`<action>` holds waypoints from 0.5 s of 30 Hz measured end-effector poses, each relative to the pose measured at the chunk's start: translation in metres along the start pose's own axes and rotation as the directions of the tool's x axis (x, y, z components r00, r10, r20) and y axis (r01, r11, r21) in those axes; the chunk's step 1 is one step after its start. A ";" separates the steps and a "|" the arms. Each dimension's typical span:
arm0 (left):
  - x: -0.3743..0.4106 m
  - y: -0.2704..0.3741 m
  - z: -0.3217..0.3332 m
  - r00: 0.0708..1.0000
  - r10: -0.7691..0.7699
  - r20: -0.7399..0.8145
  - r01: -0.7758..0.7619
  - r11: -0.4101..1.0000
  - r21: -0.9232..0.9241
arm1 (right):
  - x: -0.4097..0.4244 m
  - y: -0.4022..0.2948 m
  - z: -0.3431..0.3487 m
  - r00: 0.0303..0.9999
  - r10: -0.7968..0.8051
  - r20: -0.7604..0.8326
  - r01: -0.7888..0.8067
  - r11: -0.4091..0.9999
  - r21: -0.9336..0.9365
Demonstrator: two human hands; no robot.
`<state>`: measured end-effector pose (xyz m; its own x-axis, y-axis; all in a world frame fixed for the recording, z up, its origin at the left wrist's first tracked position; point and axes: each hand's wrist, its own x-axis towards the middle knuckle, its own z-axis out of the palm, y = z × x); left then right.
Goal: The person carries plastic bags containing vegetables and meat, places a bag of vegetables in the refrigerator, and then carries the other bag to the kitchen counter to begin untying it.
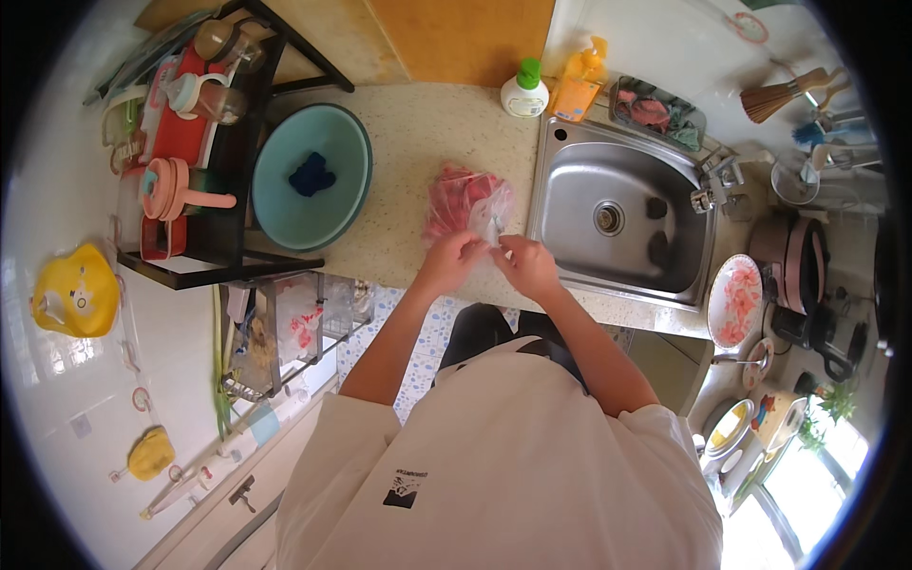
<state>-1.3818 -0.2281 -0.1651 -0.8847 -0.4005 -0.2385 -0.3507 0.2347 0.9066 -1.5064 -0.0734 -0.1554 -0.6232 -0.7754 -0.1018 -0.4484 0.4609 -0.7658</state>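
Note:
A clear plastic bag [467, 199] with reddish-pink contents, which look like raw meat, lies on the speckled countertop [399, 153] before me. My left hand [456, 260] pinches the gathered end of the bag on its near side. Close beside it, my right hand [524, 260] has its thumb and fingers on the same twisted plastic. The fingertips of both hands almost meet there, and what exactly they grip is partly hidden.
A teal basin [313, 221] holding a dark blue cloth [311, 174] sits left, beside a black rack [235, 242]. On the right is a steel sink [605, 256] with a faucet [716, 182]. Behind stand a white bottle [525, 96], an orange pump bottle [578, 85] and a sponge basket [659, 135].

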 end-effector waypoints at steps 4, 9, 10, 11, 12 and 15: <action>0.003 0.003 0.002 0.999 0.036 0.007 -0.035 0.994 -0.099 | -0.002 -0.014 -0.012 0.975 -0.055 -0.213 0.052 0.998 -0.019; 0.003 0.004 0.002 0.991 0.136 -0.006 -0.136 0.988 -0.073 | 0.001 -0.012 -0.008 0.974 -0.173 -0.149 0.176 0.984 0.010; 0.004 0.007 0.002 0.987 0.159 -0.006 -0.159 0.984 -0.084 | 0.001 -0.010 -0.005 0.979 -0.137 -0.149 0.147 0.987 0.058; 0.005 0.010 0.002 0.983 0.181 -0.006 -0.181 0.979 -0.094 | 0.000 -0.007 -0.003 0.986 -0.100 -0.135 0.115 0.987 0.109; 0.004 0.005 0.002 0.986 0.167 -0.017 -0.168 0.977 -0.133 | 0.000 -0.008 -0.003 0.991 -0.069 -0.115 0.088 0.983 0.162; 0.003 -0.003 0.002 0.999 0.044 -0.010 -0.045 0.959 -0.278 | -0.004 -0.009 0.000 0.994 -0.053 -0.094 0.072 0.974 0.216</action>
<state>-1.3837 -0.2281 -0.1687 -0.8959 -0.3990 -0.1952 -0.2114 -0.0036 0.9774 -1.4996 -0.0744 -0.1485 -0.6557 -0.7551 -0.0011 -0.3434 0.2994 -0.8902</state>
